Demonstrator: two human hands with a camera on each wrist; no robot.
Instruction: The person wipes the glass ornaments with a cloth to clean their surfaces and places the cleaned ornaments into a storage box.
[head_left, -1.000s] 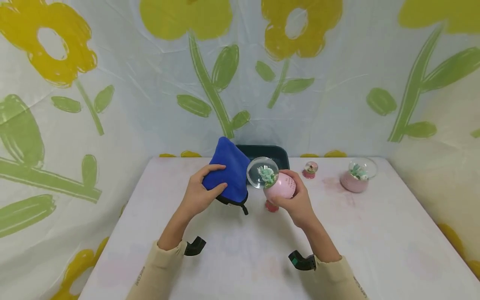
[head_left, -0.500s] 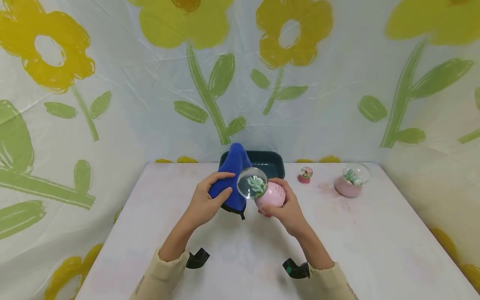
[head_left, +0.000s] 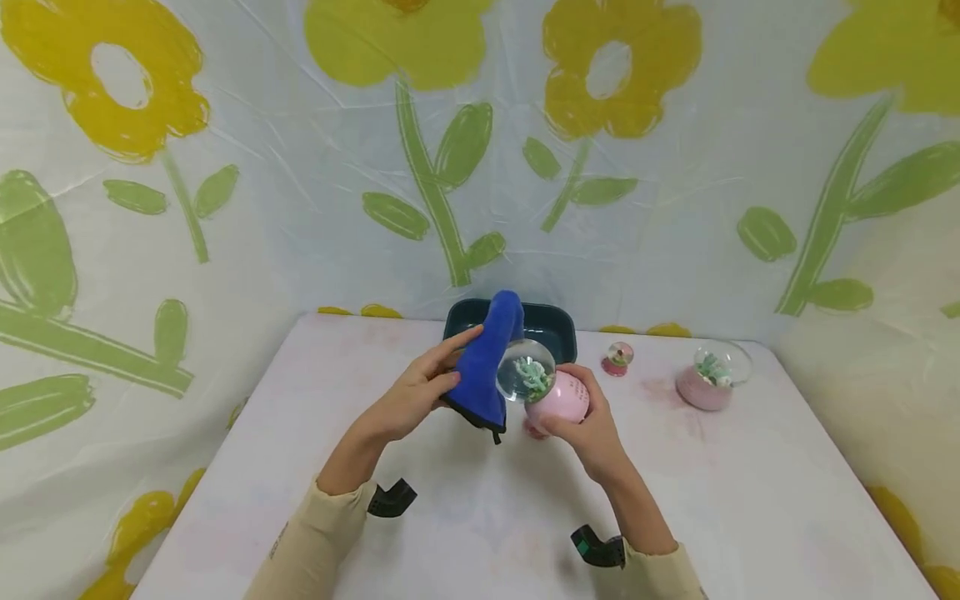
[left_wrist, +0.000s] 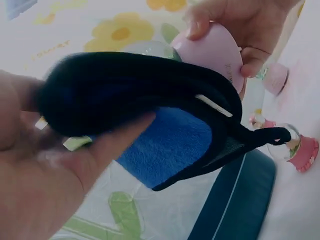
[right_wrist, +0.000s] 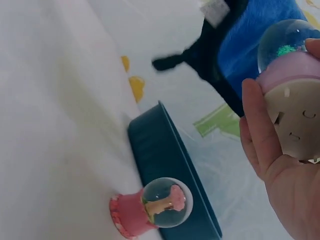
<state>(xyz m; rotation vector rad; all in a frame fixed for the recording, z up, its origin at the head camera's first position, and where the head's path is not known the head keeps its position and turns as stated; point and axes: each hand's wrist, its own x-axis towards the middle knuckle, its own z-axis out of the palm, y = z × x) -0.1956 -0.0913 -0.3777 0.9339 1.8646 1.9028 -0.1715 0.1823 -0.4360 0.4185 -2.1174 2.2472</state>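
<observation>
My left hand (head_left: 401, 404) grips a blue plush cleaning mitt (head_left: 483, 367), its thumb on the near side and fingers around the far side. Black binding and a short loop edge the mitt's mouth, and blue pile shows in the left wrist view (left_wrist: 175, 142). Tilted to the left in my right hand (head_left: 596, 433) is a snow globe, held by its pink base (head_left: 564, 398). Its clear ball (head_left: 525, 371), with a green figure inside, overlaps the mitt's right edge in the head view. The right wrist view shows a cream face (right_wrist: 295, 117) on the base.
A dark teal tray (head_left: 558, 325) stands at the table's back edge. In front of it is a small pink-based snow globe (right_wrist: 130, 212), mostly hidden in the head view. Another small globe (head_left: 617, 360) and a larger pink one (head_left: 705, 387) stand to the right.
The left hand has turned the mitt from broad face to narrow side and brought it right, against the globe's ball in view. The right hand keeps its hold. The head view has shifted slightly.
</observation>
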